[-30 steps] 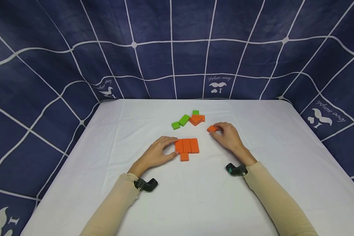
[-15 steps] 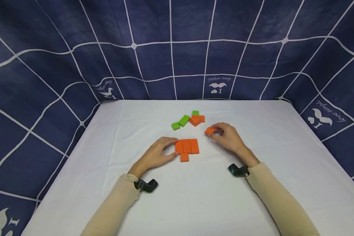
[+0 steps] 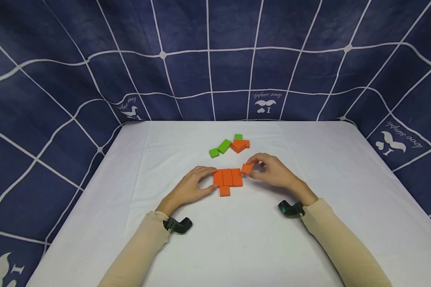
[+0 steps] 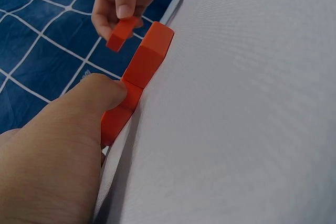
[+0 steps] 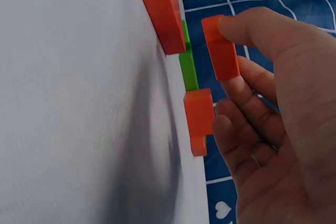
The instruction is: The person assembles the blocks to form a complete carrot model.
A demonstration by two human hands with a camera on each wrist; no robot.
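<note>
- Pinching a held block (image 3: 247, 168), small and orange, with the right hand (image 3: 273, 170), thumb and fingers clamped on it.
- Holding it near the right block (image 3: 237, 177), just beside its far right corner, and lifted off the table (image 3: 258, 239); showing a gap between the two in both wrist views.
- Gripping the left block (image 3: 219, 178) with the left hand (image 3: 187, 186), thumb at the near end and index finger at the far end; hiding most of the other fingers.
- Showing left block, middle block (image 3: 227, 177) and right block side by side in a row, all orange, long sides touching.
- Showing the near block (image 3: 224, 191), small and orange, against the near ends of left block and middle block.
- Seeing a loose group well beyond the row: a small green block (image 3: 214, 153) at left, a long green block (image 3: 224, 146) slanted just beside it, then two orange blocks (image 3: 238, 146) close together, and a far green block (image 3: 238, 137) behind them.
- Wearing beige sleeves (image 3: 136, 247) and a black wrist camera (image 3: 179, 225) on each arm.
- Facing a navy curtain (image 3: 186, 36) with white grid lines beyond the table.
</note>
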